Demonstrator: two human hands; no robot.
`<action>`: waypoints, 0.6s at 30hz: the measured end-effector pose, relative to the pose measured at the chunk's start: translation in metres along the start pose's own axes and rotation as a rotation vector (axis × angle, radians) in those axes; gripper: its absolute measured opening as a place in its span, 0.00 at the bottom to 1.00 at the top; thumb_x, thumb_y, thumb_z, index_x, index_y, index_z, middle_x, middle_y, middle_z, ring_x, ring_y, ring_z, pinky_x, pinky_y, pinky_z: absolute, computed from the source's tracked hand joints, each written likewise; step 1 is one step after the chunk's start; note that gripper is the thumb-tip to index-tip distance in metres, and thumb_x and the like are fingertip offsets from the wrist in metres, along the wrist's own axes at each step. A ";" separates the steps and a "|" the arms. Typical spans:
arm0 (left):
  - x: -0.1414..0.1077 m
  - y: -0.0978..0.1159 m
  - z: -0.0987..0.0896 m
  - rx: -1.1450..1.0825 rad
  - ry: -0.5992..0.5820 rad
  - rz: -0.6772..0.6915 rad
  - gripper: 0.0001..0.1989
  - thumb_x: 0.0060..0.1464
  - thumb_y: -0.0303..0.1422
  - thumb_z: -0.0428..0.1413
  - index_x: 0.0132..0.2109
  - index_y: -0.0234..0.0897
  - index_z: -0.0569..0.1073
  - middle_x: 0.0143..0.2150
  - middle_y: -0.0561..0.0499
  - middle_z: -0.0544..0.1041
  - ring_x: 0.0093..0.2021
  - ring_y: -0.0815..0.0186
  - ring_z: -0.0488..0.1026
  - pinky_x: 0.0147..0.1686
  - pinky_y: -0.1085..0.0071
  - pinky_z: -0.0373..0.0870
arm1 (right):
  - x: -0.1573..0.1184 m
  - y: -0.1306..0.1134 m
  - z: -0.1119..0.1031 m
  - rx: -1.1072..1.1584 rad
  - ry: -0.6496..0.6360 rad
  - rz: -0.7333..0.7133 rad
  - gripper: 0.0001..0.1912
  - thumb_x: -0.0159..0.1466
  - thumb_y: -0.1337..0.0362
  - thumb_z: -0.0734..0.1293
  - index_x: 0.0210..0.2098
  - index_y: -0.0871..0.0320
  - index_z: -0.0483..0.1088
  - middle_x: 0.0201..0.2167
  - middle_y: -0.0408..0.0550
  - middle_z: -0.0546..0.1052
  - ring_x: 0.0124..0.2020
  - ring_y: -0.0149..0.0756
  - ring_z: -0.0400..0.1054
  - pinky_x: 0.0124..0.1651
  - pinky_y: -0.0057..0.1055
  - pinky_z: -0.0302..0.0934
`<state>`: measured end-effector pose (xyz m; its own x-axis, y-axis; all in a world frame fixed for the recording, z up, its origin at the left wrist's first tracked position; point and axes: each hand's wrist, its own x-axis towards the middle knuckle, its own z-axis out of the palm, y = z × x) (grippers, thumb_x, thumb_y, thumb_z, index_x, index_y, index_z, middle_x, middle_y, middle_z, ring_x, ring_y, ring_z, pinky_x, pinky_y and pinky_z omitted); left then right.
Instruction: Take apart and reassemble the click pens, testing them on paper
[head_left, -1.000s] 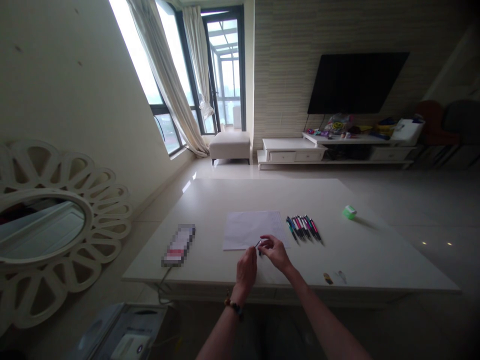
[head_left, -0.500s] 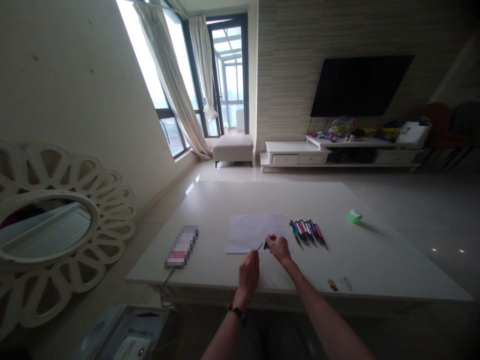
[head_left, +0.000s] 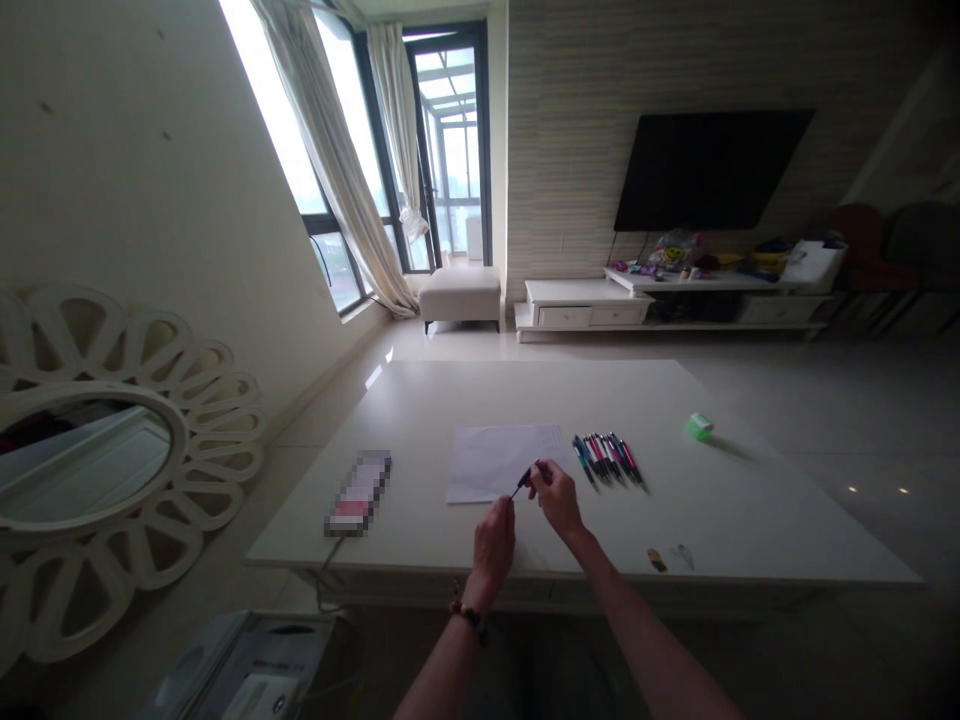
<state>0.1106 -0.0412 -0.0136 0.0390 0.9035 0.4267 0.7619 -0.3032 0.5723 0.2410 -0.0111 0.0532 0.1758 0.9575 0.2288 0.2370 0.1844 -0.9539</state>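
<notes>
My left hand (head_left: pixel 494 545), with a beaded bracelet at the wrist, pinches a thin dark rod (head_left: pixel 515 493) that looks like a pen refill. Just to its right, my right hand (head_left: pixel 555 497) grips a small black piece (head_left: pixel 525 479), perhaps part of a pen. The rod's tip meets the black piece, but I cannot tell how deep it sits. Both hands are over the near edge of a white sheet of paper (head_left: pixel 484 460). Several pens (head_left: pixel 609 460) lie side by side beyond my right hand.
A blurred phone-like device (head_left: pixel 358 495) with a cable lies on the left of the white table (head_left: pixel 420 395). On the right sit a green container (head_left: pixel 700 427), a small yellow-black item (head_left: pixel 656 560) and a clear item (head_left: pixel 683 557). An open box (head_left: pixel 259 660) stands below the left edge.
The black piece in my right hand has come round to line up with the rod, and the two now touch. The whole view has shifted slightly.
</notes>
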 end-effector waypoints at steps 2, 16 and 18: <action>-0.001 -0.001 0.001 -0.004 0.000 -0.016 0.10 0.61 0.33 0.41 0.39 0.41 0.66 0.30 0.53 0.74 0.27 0.70 0.70 0.25 0.76 0.58 | -0.003 0.000 0.001 -0.004 -0.050 -0.001 0.18 0.59 0.49 0.59 0.29 0.60 0.66 0.20 0.46 0.75 0.16 0.31 0.66 0.19 0.25 0.58; -0.001 -0.007 0.007 0.182 0.034 0.093 0.08 0.60 0.32 0.44 0.41 0.39 0.68 0.33 0.51 0.71 0.35 0.66 0.67 0.36 0.69 0.61 | 0.002 -0.006 -0.031 -0.246 -0.485 -0.073 0.14 0.57 0.56 0.62 0.23 0.59 0.70 0.17 0.42 0.73 0.20 0.29 0.65 0.26 0.24 0.56; -0.001 -0.006 0.006 0.218 0.032 0.122 0.08 0.60 0.32 0.45 0.42 0.40 0.67 0.33 0.51 0.70 0.35 0.66 0.66 0.36 0.69 0.60 | 0.001 -0.004 -0.031 -0.240 -0.503 -0.048 0.18 0.59 0.54 0.60 0.21 0.59 0.69 0.14 0.41 0.71 0.17 0.29 0.63 0.24 0.24 0.55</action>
<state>0.1101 -0.0379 -0.0217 0.1218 0.8533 0.5070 0.8744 -0.3339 0.3520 0.2700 -0.0181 0.0635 -0.3044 0.9479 0.0943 0.4542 0.2314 -0.8603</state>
